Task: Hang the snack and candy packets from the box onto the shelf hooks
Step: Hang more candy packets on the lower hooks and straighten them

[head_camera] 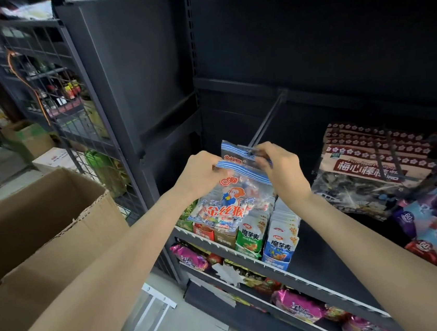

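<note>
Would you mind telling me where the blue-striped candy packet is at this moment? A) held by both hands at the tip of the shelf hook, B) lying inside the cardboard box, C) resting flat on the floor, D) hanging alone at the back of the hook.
A: the left hand and right hand both pinch the candy packet by its striped top edge, right at the tip of the hook.

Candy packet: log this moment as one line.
stage: hanging | left hand: pinches candy packet header | right hand: pinches second packet at shelf hook tip | box: open, left
</note>
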Demonstrator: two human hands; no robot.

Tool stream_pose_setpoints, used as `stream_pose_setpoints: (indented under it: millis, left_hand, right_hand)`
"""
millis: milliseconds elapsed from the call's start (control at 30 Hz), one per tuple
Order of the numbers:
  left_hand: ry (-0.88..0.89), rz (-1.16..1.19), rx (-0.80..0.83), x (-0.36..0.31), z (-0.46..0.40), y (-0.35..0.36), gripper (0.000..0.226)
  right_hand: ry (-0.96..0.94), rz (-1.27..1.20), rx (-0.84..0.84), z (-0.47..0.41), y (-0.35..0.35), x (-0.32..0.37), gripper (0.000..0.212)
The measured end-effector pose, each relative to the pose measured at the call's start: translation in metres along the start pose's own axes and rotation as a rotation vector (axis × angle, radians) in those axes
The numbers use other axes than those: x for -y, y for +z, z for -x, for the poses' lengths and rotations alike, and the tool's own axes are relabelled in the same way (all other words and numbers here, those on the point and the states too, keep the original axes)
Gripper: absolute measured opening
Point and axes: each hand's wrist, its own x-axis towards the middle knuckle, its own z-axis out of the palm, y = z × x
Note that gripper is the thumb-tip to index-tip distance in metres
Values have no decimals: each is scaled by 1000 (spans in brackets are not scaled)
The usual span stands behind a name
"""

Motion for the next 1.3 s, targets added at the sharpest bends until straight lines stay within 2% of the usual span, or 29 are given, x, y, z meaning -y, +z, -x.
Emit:
stream_pose_setpoints:
  millis: [200, 400, 533, 633, 700, 800, 867, 933, 1000, 1133, 1300]
  left_hand:
    - [8, 15, 15, -4, -11, 4, 18]
    - [18, 21, 42, -5, -18, 9, 10]
    - [21, 20, 31, -5, -21, 8, 11]
    - [26, 44, 40, -5, -20, 5, 10]
    - [25, 57, 44, -4, -18, 4, 14]
    - [27, 104, 55, 1, -14, 5, 19]
    - [21, 183, 48, 5, -13, 7, 16]
    - [-41, 331, 30, 7, -12, 10, 16]
    - [-95, 421, 13, 7, -12, 14, 20]
    - [-123, 473, -36, 7, -13, 21, 23]
    - [-131, 461, -112, 4, -17, 27, 22]
  right_hand:
    - [17, 100, -60, -21, -4, -14, 24]
    - [185, 203, -141, -64, -1, -34, 28]
    - [297, 275, -73, -90, -1, -47, 33]
    - [280, 353, -1, -92, -2, -44, 39]
    - [210, 279, -56, -77, -4, -34, 44]
    - [232, 89, -167, -42, -13, -17, 28]
    - [296, -102, -34, -23, -19, -7, 20]
    - [304, -237, 142, -10, -24, 1, 27]
    - [261, -262, 189, -3, -23, 5, 32]
    - [243, -203, 108, -4, -19, 7, 21]
    - [285, -98, 20, -6, -12, 6, 24]
